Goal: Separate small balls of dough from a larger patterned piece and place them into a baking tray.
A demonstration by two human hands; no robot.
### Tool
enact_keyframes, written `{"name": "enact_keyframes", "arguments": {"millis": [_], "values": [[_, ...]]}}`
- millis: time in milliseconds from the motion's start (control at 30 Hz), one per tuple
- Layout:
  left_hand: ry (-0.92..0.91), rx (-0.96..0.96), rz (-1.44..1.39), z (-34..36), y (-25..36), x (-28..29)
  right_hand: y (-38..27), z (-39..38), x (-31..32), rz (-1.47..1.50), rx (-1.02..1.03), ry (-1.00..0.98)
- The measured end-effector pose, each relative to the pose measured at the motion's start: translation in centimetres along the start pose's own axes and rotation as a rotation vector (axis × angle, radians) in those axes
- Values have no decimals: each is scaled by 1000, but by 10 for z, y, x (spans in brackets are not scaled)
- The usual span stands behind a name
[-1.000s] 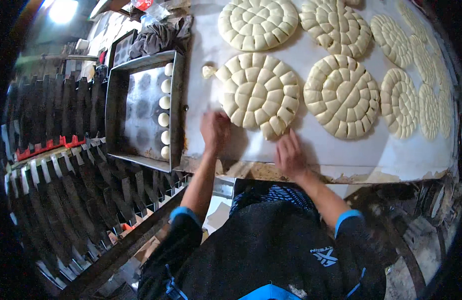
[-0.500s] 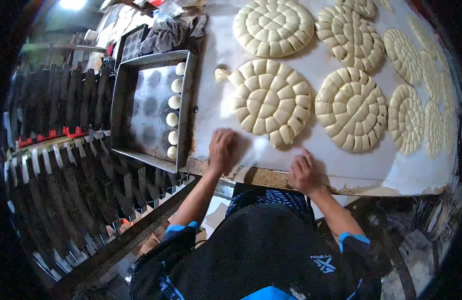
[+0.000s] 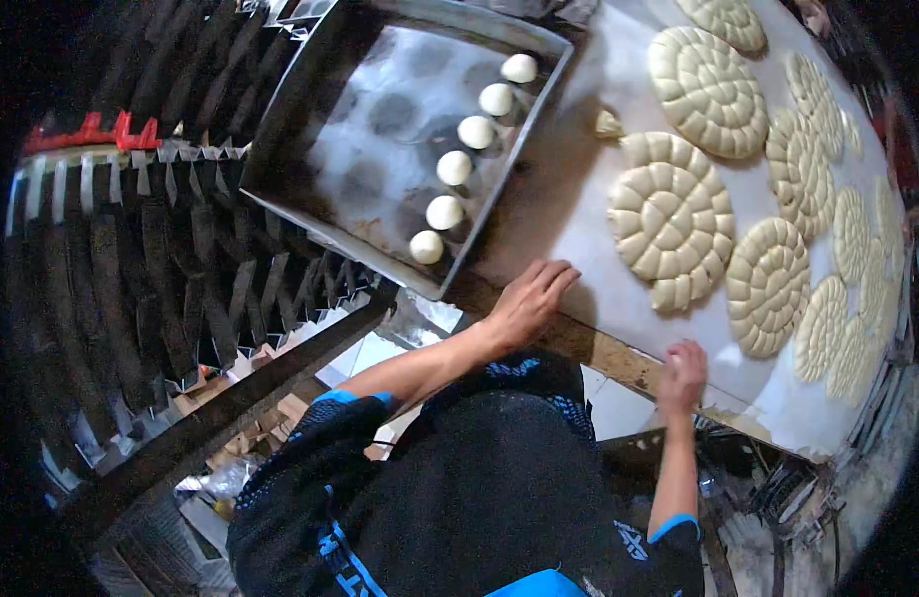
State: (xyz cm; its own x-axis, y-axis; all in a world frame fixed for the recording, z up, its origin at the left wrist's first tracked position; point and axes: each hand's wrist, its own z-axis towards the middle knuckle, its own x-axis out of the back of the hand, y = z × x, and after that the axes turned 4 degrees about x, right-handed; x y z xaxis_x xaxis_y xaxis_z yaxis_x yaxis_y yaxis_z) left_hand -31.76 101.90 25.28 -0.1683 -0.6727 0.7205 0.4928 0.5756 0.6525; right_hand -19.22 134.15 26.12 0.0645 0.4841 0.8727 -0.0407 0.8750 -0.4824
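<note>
L hand [image 3: 531, 301] by table edge [image 3: 616, 356], grip slack, R hand [image 3: 682, 374] ditto, can't tell grip (blurry), gap to dough round [image 3: 672, 221]

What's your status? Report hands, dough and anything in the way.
Left hand and right hand at table's near edge, nothing seen in either. Scored dough round beyond, untouched by hands. Tray with six dough balls close on left.
</note>
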Motion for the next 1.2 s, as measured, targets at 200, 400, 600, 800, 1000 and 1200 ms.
{"name": "enact_keyframes", "arguments": {"millis": [200, 400, 600, 800, 1000, 1200], "values": [[82, 282, -42, -7, -19, 157, -55, 70, 18, 710, -647, -189], [-214, 683, 406, -18, -105, 197, -305, 203, -65, 503, 453, -70], [-214, 573, 349, -21, -110, 201, -328, 225, -127, 58, 644, -149], [110, 422, 277, -1, -77, 210, -216, 113, -39, 234, 336, 140], [-366, 320, -417, 71, 59, 101, 1, 35, -29, 521, -590, 429], [-169, 679, -506, 55, 98, -100, -9, 75, -55, 242, -485, 379]]}}
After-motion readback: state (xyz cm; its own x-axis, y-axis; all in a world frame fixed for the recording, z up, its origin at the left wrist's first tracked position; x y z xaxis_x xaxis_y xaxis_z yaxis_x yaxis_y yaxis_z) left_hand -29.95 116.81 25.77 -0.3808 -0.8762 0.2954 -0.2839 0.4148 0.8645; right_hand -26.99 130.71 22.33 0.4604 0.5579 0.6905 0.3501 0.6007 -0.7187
